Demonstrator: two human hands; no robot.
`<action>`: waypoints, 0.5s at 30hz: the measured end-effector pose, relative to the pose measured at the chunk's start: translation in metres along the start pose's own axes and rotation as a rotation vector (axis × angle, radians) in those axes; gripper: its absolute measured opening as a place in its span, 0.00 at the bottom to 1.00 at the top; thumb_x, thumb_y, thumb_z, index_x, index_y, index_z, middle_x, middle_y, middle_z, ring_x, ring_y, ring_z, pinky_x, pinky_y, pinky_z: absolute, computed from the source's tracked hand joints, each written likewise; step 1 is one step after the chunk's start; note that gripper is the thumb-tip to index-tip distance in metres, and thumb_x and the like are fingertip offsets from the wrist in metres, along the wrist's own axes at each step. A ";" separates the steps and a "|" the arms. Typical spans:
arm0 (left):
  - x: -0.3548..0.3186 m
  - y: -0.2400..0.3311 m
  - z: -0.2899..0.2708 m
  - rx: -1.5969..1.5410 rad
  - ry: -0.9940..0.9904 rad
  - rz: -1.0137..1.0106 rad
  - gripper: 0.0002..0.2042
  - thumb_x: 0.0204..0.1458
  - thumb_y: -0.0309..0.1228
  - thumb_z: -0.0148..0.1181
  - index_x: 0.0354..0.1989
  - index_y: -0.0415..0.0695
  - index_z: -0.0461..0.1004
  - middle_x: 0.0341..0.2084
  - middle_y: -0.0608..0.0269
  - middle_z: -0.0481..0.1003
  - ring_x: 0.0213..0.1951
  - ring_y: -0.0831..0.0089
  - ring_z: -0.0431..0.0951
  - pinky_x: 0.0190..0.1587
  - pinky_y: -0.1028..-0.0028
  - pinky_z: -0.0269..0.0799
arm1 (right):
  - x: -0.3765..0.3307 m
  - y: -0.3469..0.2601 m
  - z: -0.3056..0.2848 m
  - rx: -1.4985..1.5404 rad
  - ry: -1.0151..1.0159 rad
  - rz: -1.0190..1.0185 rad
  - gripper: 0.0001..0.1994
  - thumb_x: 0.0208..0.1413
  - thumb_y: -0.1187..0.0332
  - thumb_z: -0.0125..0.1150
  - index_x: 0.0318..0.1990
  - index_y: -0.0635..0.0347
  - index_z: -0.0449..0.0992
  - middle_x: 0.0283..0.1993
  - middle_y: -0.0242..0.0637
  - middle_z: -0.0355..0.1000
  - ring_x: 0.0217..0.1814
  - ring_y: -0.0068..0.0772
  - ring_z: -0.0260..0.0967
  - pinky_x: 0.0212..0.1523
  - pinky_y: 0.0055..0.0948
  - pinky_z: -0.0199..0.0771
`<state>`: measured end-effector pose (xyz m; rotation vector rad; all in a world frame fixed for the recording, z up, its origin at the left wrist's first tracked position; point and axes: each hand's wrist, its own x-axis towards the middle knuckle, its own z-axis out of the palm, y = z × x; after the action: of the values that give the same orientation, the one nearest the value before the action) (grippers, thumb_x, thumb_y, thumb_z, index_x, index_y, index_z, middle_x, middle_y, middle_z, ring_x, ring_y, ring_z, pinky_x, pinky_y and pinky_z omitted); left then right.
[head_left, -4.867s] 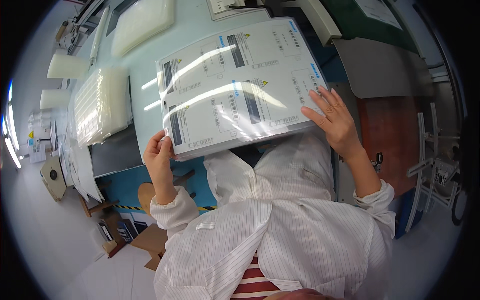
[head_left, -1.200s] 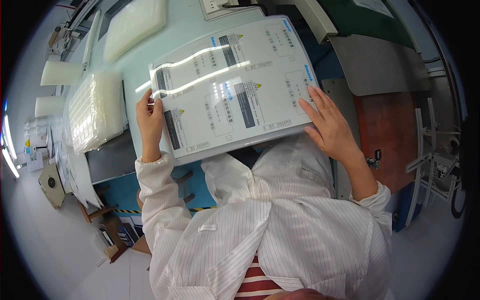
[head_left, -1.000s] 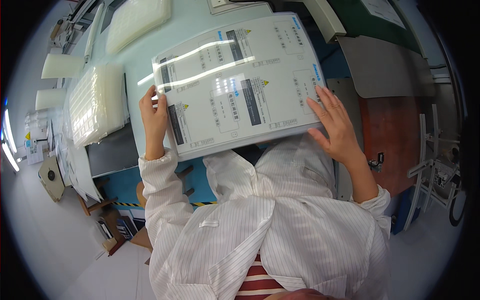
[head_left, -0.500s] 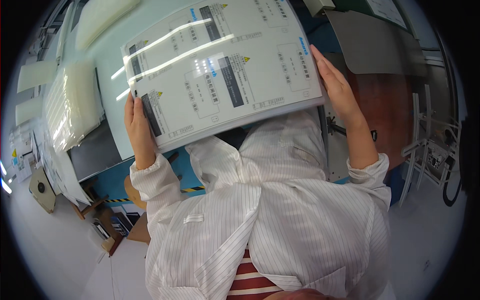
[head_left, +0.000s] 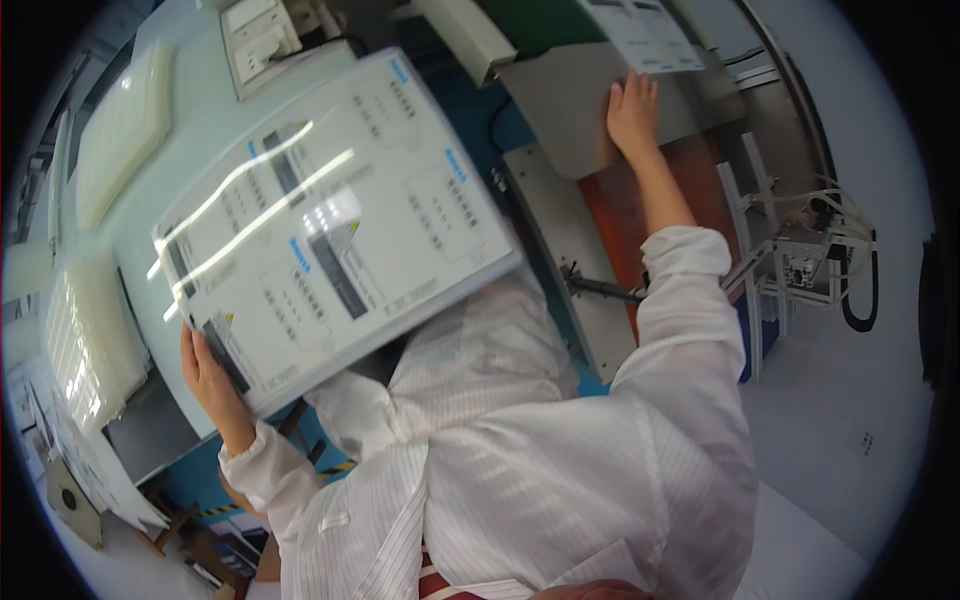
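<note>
A thick stack of clear-looking sheets printed with labels (head_left: 385,225) lies slanted across the table edge and over my lap, light glaring off its top. My left hand (head_left: 215,385) grips its near left corner, the thumb on the upper face. Out to the right, my right hand (head_left: 634,115) is stretched over a grey metal plate (head_left: 570,110), fingers extended and slightly apart. Its fingertips are close to the lower edge of a single printed sheet (head_left: 650,35), which lies partly on a green surface (head_left: 535,20); whether they touch it I cannot tell.
On the pale green tabletop (head_left: 200,130) stand a translucent sheet stack (head_left: 125,130), a plastic-wrapped stack (head_left: 90,340) and a control box with sockets (head_left: 265,45). An orange-brown panel (head_left: 615,235) lies below the metal plate. A metal frame with cables (head_left: 800,250) stands farther right.
My right hand has left the stack's right edge and moved right to the metal plate. The view has swung right, and the single printed sheet shows more fully. My left hand keeps its hold.
</note>
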<state>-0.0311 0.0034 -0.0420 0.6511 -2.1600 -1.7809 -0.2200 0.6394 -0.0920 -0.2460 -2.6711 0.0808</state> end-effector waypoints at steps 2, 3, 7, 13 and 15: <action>0.000 0.002 0.001 0.051 0.004 0.030 0.20 0.65 0.33 0.45 0.60 0.32 0.63 0.48 0.58 0.72 0.44 0.78 0.72 0.49 0.79 0.67 | 0.005 0.007 0.004 -0.021 0.061 0.048 0.27 0.64 0.57 0.42 0.65 0.66 0.56 0.68 0.58 0.51 0.72 0.61 0.44 0.69 0.52 0.43; 0.000 0.003 0.002 0.054 0.001 0.054 0.20 0.65 0.33 0.45 0.60 0.32 0.63 0.48 0.58 0.72 0.44 0.78 0.72 0.49 0.79 0.67 | 0.008 0.009 0.004 -0.043 0.015 0.081 0.28 0.64 0.56 0.42 0.65 0.65 0.55 0.69 0.57 0.49 0.73 0.59 0.42 0.69 0.52 0.42; 0.000 0.005 0.003 0.079 0.011 0.021 0.21 0.65 0.34 0.45 0.60 0.31 0.63 0.48 0.58 0.72 0.44 0.78 0.72 0.47 0.80 0.68 | 0.027 0.014 0.002 -0.021 -0.059 0.182 0.29 0.63 0.54 0.42 0.66 0.63 0.54 0.71 0.54 0.46 0.75 0.55 0.37 0.70 0.54 0.38; 0.000 0.007 0.003 0.058 0.017 0.014 0.22 0.64 0.36 0.46 0.60 0.31 0.62 0.46 0.58 0.73 0.42 0.79 0.72 0.45 0.80 0.68 | 0.044 0.019 0.006 -0.036 -0.021 0.134 0.28 0.63 0.54 0.42 0.65 0.62 0.58 0.70 0.51 0.50 0.74 0.51 0.42 0.70 0.53 0.38; 0.000 0.008 0.003 0.075 0.027 0.017 0.22 0.64 0.36 0.46 0.60 0.31 0.62 0.46 0.58 0.73 0.42 0.79 0.72 0.44 0.81 0.68 | 0.045 0.019 0.006 -0.060 -0.018 0.118 0.28 0.63 0.54 0.42 0.65 0.61 0.59 0.70 0.51 0.51 0.74 0.51 0.43 0.70 0.53 0.38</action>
<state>-0.0341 0.0072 -0.0350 0.6688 -2.2162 -1.6801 -0.2594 0.6661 -0.0793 -0.4245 -2.6783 0.0403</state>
